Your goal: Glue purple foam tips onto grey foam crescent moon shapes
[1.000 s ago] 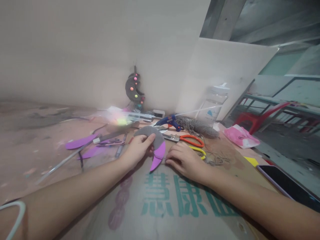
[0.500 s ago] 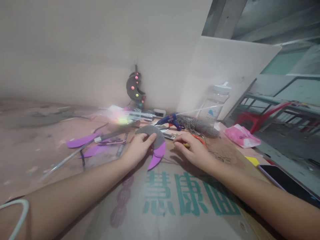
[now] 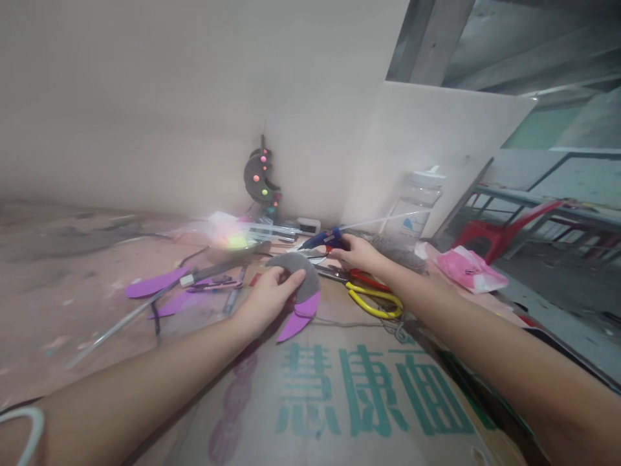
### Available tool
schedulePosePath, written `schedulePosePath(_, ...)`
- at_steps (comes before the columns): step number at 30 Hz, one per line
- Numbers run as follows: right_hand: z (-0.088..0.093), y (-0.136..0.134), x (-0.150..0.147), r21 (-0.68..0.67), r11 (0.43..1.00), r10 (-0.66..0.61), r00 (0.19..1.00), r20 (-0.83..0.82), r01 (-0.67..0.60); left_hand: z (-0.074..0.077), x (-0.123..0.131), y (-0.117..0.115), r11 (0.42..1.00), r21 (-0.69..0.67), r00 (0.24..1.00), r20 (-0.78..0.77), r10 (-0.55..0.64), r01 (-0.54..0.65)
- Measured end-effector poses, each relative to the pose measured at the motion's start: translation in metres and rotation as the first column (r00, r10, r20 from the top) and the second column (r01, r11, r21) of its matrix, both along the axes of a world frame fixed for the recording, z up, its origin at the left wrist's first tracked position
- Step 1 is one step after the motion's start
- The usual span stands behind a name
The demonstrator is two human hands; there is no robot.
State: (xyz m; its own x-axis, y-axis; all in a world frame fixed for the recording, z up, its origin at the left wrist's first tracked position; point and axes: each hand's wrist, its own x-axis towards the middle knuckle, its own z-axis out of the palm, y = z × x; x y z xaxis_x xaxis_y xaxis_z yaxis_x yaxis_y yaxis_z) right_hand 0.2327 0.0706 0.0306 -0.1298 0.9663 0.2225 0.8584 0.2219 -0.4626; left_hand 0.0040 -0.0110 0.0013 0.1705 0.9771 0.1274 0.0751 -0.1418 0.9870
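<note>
- Your left hand point(image 3: 264, 299) pinches the grey-and-purple crescent point(image 3: 298, 285), thumb on top, at the far edge of the cardboard sheet point(image 3: 369, 401) covering the bench.
- Your right hand point(image 3: 358, 252) touches the blue glue gun point(image 3: 321, 239) near the bench's back edge, fingers curled; whether it grips cannot be told.
- Yellow scissors point(image 3: 373, 301) lie just beside your right wrist.
</note>
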Motion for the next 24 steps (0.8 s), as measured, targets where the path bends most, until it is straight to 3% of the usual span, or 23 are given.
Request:
schedulePosePath(7,-0.004,0.021,-0.007,-0.054,0.997,-0.058,0.997,0.045,0.061,0.007,0.002,-0.003,0.994,-0.111,0.997,0.074,-0.007,0.015)
schedulePosePath(11,0.008,0.014,-0.002,-0.059,0.998,-0.033,0.999,0.026,0.035,0.007,0.002,-0.004,0.985,-0.172,0.996,0.088,-0.017,0.032)
schedulePosePath(16,0.036,-0.021,0.001,-0.11,0.993,0.031,0.996,-0.082,-0.04,0.004,0.003,-0.003,0.969,-0.244,0.98,0.2,0.006,0.043)
schedulePosePath(18,0.043,-0.042,0.001,-0.109,0.988,0.078,0.966,-0.247,-0.107,0.003,0.003,-0.002,0.968,-0.246,0.976,0.216,0.008,0.047)
schedulePosePath(21,0.042,-0.074,0.0,-0.039,0.979,0.166,0.89,-0.425,-0.202,0.002,0.002,-0.001,0.974,-0.222,0.974,0.225,0.014,0.037)
schedulePosePath(24,0.032,-0.103,-0.003,-0.102,0.969,0.165,0.893,-0.418,-0.226,0.001,0.001,0.001,0.979,-0.202,0.976,0.219,0.009,0.036)
